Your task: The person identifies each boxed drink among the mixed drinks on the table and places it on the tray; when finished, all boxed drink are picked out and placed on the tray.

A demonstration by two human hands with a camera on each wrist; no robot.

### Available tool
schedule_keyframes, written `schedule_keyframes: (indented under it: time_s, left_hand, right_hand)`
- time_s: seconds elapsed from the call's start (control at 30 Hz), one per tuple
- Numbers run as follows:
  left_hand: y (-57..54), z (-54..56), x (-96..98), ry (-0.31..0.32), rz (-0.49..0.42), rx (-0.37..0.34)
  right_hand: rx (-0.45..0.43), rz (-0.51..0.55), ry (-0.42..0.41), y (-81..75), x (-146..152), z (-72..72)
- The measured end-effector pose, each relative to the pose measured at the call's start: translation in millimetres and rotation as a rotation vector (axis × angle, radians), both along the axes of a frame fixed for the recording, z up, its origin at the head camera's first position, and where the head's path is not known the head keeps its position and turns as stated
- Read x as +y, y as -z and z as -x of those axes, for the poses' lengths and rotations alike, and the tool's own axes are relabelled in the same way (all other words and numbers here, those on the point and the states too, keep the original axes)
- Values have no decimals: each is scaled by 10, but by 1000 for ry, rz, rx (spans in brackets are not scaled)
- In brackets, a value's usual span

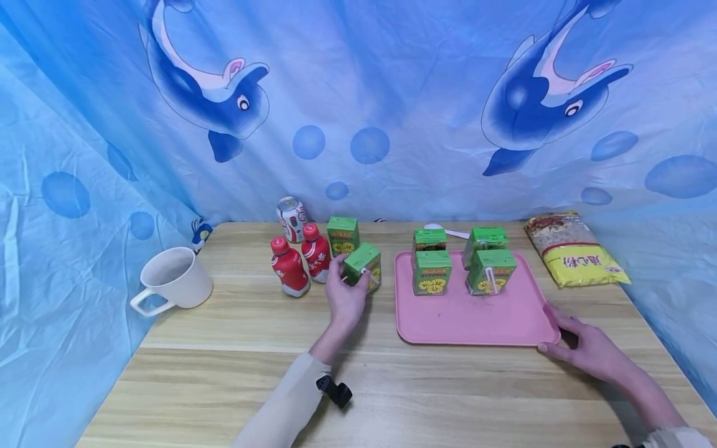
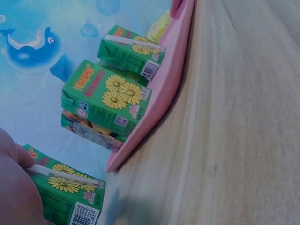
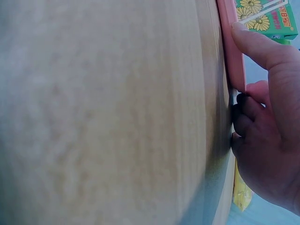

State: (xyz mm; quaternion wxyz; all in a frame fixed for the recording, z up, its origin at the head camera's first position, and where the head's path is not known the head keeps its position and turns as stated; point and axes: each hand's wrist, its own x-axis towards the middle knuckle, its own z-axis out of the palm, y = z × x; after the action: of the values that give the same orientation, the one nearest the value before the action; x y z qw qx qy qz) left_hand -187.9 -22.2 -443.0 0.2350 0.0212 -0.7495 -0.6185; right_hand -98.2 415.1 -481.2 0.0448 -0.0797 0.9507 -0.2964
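Observation:
My left hand (image 1: 346,300) grips a green drink carton (image 1: 365,260) with yellow flowers, left of the pink tray (image 1: 476,325). In the left wrist view a white straw runs along that carton (image 2: 55,202); whether its base touches the table I cannot tell. At the tray's front right corner, my right hand (image 1: 595,350) holds the rim between thumb and fingers. Several matching cartons stand on the tray in two rows, among them a front left carton (image 1: 432,274) and a front right carton (image 1: 488,277). One more carton (image 1: 343,235) stands behind my left hand.
Two red bottles (image 1: 290,267) and a drink can (image 1: 292,219) stand left of my left hand. A white mug (image 1: 180,279) is at the far left. Behind the tray lies a white spoon (image 1: 448,231). A yellow-labelled food bag (image 1: 578,250) lies to its right.

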Motion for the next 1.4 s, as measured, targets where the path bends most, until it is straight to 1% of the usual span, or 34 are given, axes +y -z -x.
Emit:
schedule_keyframes:
  time_s: [0.17,0.27,0.4,0.57,0.63,0.67,0.7,0.87,0.9,0.97,1.03,1.2,1.3,1.4]
  left_hand:
    - [-45,-97,-3,47,-21,-44]
    - [-75,-150,-2,94,-35,-48]
    - [-105,-213,-10,177,-31,-39]
    - [-138,-286,-26,301,-1,-39]
    - [-165,-304,-26,353,4,-30]
    - [-221,-330,-15,373,5,-32]
    - [-236,-326,-10,395,7,-30]
    - [-324,-278,47,463,25,-27]
    - [-296,-246,56,476,23,-20]
    - [-316,-237,88,504,7,-14]
    - [-327,-239,119,539,-9,-8]
    - [-305,-259,197,645,-52,2]
    - [-283,-274,243,689,-61,-16]
    - [-265,-295,291,713,-57,-48]
  right_hand:
    - [-16,-8,2,25,5,-35]
    - [-22,-10,-3,45,5,-55]
    - [-32,-10,-3,67,1,-80]
    - [-29,-8,-6,65,1,-87]
    - [-20,4,-11,55,1,-81]
    - [-17,4,-12,44,2,-73]
    - [-19,3,-9,34,2,-59]
    - [-18,8,-8,-45,7,19]
    - [-20,14,-8,-60,8,31]
    - [-20,22,-11,-91,11,49]
    - [-29,24,-8,-110,10,60]
    - [-60,18,1,-117,-6,59]
    - [-65,20,4,-105,-14,47]
    - [-66,21,5,-89,-21,32]
